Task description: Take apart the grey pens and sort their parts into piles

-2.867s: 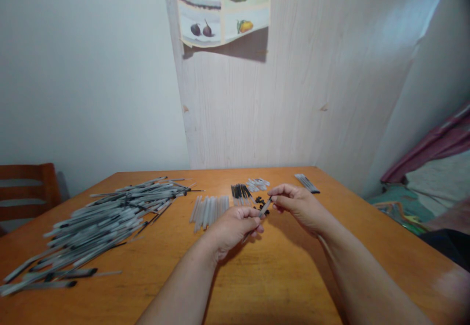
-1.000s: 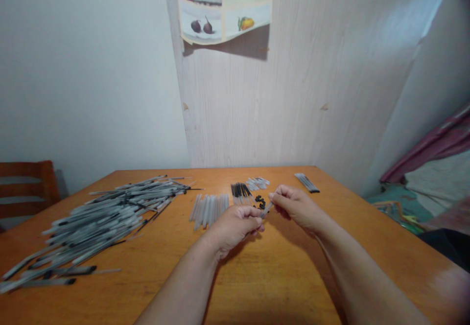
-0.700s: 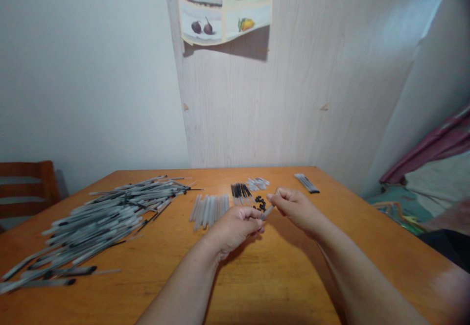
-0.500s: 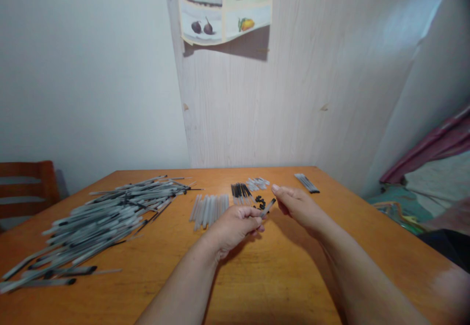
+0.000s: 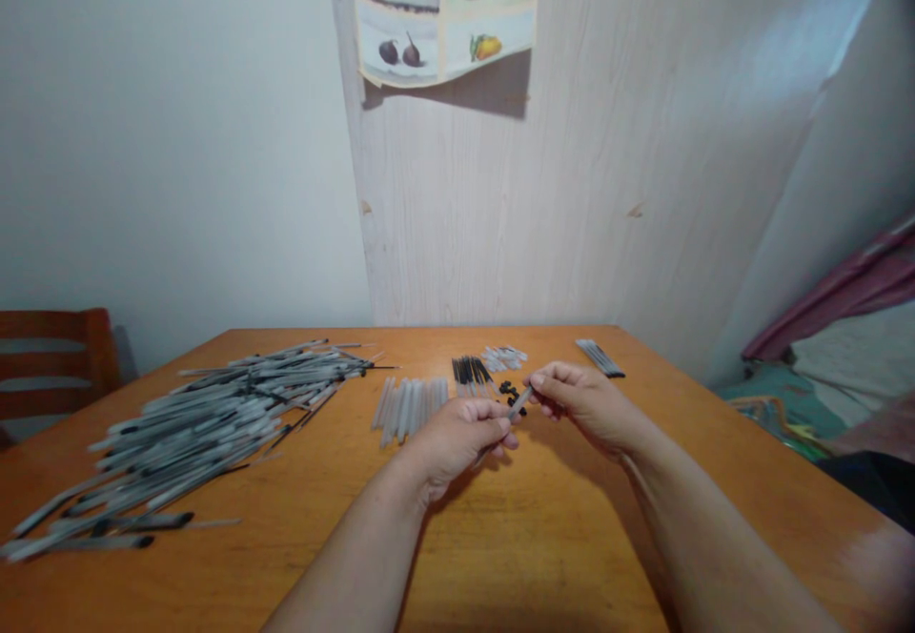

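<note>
Above the middle of the table, my left hand [image 5: 468,438] holds a slim translucent pen [image 5: 521,404] between thumb and fingers, tilted up to the right. My right hand [image 5: 572,395] pinches its upper end, so the black tip there is covered by the fingers. Just behind the hands lie small black plugs [image 5: 509,389]. Left of these are black-and-clear refills [image 5: 470,373] in a row, with short clear caps [image 5: 504,357] farther back. Translucent pen barrels [image 5: 409,406] lie side by side left of my left hand.
A large heap of grey pens with black ends [image 5: 207,423] covers the table's left side. Several pens [image 5: 599,357] lie together at the back right. A wooden chair [image 5: 57,361] stands at the left, and the wall [image 5: 457,233] rises behind the table.
My right hand has moved left and down onto the pen's black-tipped upper end and now grips it. My left hand keeps its hold on the pen, nearly still.
</note>
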### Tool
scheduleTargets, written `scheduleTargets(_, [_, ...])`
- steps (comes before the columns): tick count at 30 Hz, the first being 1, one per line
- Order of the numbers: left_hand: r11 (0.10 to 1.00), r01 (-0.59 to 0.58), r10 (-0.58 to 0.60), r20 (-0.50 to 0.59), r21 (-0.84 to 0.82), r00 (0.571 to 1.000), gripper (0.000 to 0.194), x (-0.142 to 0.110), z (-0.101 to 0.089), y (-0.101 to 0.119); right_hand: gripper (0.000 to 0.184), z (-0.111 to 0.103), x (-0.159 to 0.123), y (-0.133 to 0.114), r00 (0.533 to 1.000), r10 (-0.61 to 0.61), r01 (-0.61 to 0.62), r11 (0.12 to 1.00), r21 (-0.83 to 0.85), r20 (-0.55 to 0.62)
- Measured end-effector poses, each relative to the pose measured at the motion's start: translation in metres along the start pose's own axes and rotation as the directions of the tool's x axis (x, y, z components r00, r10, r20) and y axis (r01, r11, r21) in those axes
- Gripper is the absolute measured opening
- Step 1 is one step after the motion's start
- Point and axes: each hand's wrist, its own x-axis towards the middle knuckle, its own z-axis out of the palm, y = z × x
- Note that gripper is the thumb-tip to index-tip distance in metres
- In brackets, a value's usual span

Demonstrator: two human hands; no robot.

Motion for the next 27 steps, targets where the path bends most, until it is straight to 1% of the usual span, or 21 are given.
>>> scheduleTargets(3, [1.000, -0.010, 0.011, -0.014, 0.011, 1.000, 0.021, 0.000, 0.001, 0.001, 0.040, 0.000, 0.000, 0.000, 1.000, -0.015, 0.015, 0.999, -0.040, -0.009])
scheduleTargets(9, [0.999, -0.027, 0.028, -0.015, 0.025, 1.000, 0.015, -0.001, 0.002, 0.002, 0.042, 0.005, 0.000, -0.001, 0.996, -0.022, 0.006, 0.982, -0.186, -0.083])
scheduleTargets(13, [0.998, -0.020, 0.021, -0.021, 0.061, 1.000, 0.016, -0.001, 0.004, 0.000, 0.043, 0.005, 0.001, 0.003, 0.994, -0.085, 0.059, 0.949, -0.311, -0.069])
scheduleTargets(16, [0.998, -0.005, 0.007, -0.026, 0.062, 1.000, 0.020, 0.000, 0.004, -0.002, 0.045, 0.003, 0.004, 0.008, 0.994, -0.094, 0.070, 0.929, -0.363, -0.051])
scheduleTargets(19, [0.998, 0.003, -0.002, -0.019, 0.057, 1.000, 0.023, 0.000, 0.004, -0.003, 0.050, 0.003, 0.005, 0.010, 0.994, -0.096, 0.073, 0.928, -0.364, -0.045])
scheduleTargets(23, [0.998, -0.014, 0.015, -0.019, 0.063, 1.000, 0.019, 0.000, 0.003, -0.002, 0.056, 0.004, 0.004, 0.006, 0.996, -0.074, 0.056, 0.942, -0.331, -0.042])
scheduleTargets(25, [0.999, -0.013, 0.014, -0.015, 0.049, 1.000, 0.019, 0.000, 0.003, -0.001, 0.058, 0.003, 0.003, 0.004, 0.994, -0.077, 0.052, 0.952, -0.302, -0.071])
scheduleTargets(27, [0.999, -0.008, 0.009, -0.007, 0.031, 1.000, 0.020, 0.001, 0.002, -0.001, 0.054, 0.001, 0.002, 0.003, 0.992, -0.073, 0.047, 0.969, -0.243, -0.101])
